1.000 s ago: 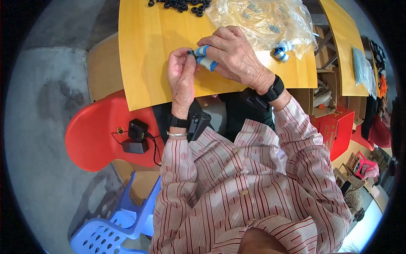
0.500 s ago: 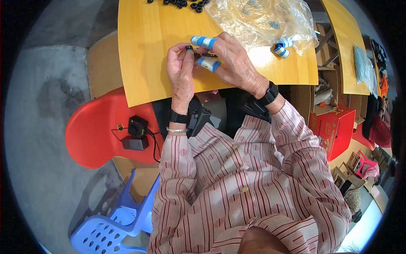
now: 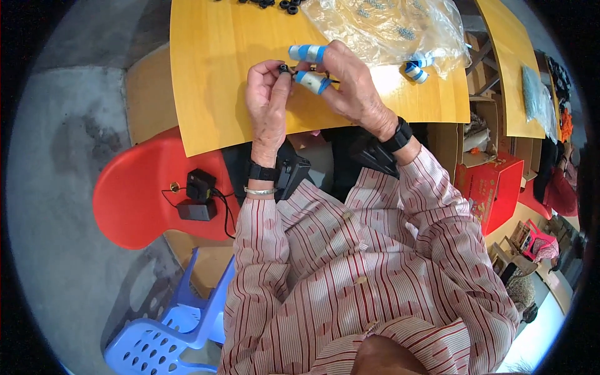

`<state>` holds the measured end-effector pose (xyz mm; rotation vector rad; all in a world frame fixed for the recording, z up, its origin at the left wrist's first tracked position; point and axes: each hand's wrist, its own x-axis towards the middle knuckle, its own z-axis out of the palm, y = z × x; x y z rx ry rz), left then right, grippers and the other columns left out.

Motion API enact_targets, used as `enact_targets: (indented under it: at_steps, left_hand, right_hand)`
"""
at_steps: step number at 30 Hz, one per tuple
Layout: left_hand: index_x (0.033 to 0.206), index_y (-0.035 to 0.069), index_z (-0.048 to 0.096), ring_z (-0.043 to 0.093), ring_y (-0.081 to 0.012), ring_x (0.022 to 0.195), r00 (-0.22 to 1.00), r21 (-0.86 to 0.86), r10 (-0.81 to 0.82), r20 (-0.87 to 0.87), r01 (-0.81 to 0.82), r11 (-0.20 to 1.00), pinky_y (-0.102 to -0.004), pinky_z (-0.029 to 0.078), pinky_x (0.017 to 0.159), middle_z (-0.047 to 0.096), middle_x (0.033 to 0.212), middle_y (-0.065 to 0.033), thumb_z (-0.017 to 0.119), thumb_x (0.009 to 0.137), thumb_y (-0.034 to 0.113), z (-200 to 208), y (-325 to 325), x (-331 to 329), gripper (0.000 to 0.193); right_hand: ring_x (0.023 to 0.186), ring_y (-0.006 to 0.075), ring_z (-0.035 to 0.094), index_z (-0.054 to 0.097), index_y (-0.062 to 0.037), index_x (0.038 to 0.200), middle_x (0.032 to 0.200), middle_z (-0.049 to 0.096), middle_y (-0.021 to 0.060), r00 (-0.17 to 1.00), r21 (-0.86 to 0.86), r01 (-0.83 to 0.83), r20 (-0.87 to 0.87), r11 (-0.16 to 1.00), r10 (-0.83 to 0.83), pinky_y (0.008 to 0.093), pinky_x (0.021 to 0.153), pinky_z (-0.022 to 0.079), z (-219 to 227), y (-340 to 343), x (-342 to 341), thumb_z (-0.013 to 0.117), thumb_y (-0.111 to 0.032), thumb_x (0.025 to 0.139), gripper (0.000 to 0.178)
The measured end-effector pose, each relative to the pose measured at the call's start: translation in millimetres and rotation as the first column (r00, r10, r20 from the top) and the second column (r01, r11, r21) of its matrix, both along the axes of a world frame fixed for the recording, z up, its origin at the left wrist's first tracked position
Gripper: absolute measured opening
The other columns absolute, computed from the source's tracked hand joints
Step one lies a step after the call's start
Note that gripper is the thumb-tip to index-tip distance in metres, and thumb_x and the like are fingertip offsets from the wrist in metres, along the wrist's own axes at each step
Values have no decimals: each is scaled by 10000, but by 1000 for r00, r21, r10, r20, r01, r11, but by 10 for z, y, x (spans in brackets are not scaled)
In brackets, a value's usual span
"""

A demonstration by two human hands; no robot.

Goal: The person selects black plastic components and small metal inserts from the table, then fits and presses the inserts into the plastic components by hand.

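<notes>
Nearly closed left grip (image 3: 268, 103) on black piece (image 3: 284, 68).

Small black piece (image 3: 284, 68), pale glint on top: I'm pinching it in my left hand (image 3: 269, 103), partly hidden.

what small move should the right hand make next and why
Probably have the right hand draw its taped thumb and taped forefinger together beside the small black part: the left hand pinches that part, while the two taped digits stand apart close by.
</notes>
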<state>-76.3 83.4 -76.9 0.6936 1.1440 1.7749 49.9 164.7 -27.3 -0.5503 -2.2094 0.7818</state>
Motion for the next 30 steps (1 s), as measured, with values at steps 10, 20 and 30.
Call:
enact_targets:
  at_steps: [10,20,30]
  left_hand:
    - [1079,4,501,484,-64,761,993,-6,-52,-109,52,999,-192,410,684,524,882,-11,544,878,29,47,8,23,207]
    - [1078,-1,535,479,-57,730,988,-53,-109,-107,103,993,-191,411,674,570,870,-24,480,926,94,46,4,19,186]
    - [1072,1,550,475,-56,733,990,-70,-111,-89,105,992,-198,405,672,560,849,-5,472,939,139,-7,-12,9,207]
  right_hand:
    - [800,124,561,590,-87,1165,964,649,16,1000,-325,9,15,946,-5,272,792,474,-20,142,115,689,-171,809,379]
    - [796,121,559,596,-87,1157,930,656,13,996,-281,-2,83,960,27,277,803,475,43,234,108,668,-186,828,351]
    - [698,202,591,604,-42,1049,859,663,79,988,-117,18,157,993,1,323,653,501,71,206,30,651,-219,799,310]
